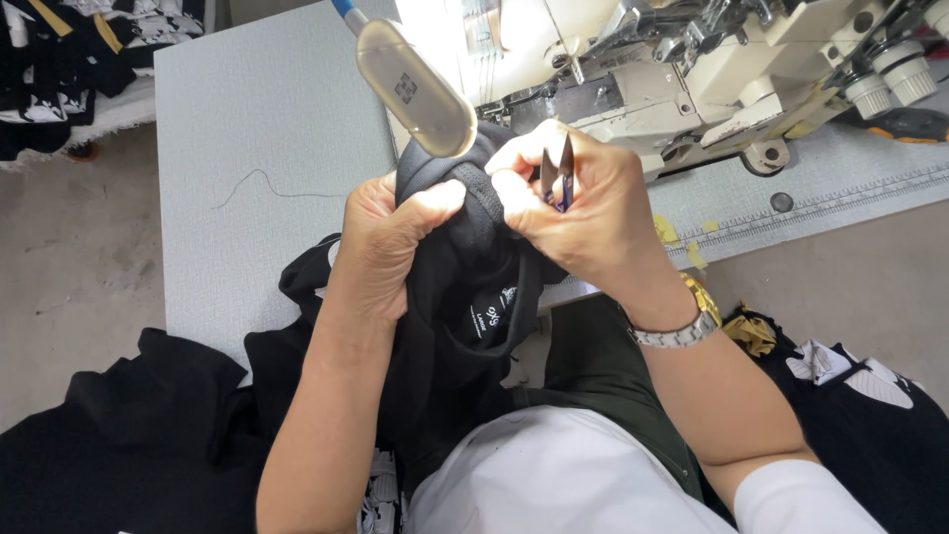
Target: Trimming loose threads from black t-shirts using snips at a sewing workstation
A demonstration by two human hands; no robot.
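Both hands hold a black garment (465, 297) up over the tabletop (267, 129), just in front of the sewing machine (692, 69). The left hand (390, 247) pinches its ribbed edge; the right hand (583, 203) grips the fabric and small snips (557, 173), blades pointing up.

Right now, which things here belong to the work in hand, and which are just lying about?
In hand:
left hand gripping black garment
right hand holding thread snips

Lying about:
sewing machine
loose thread on grey table
yellow scraps
black fabric pile
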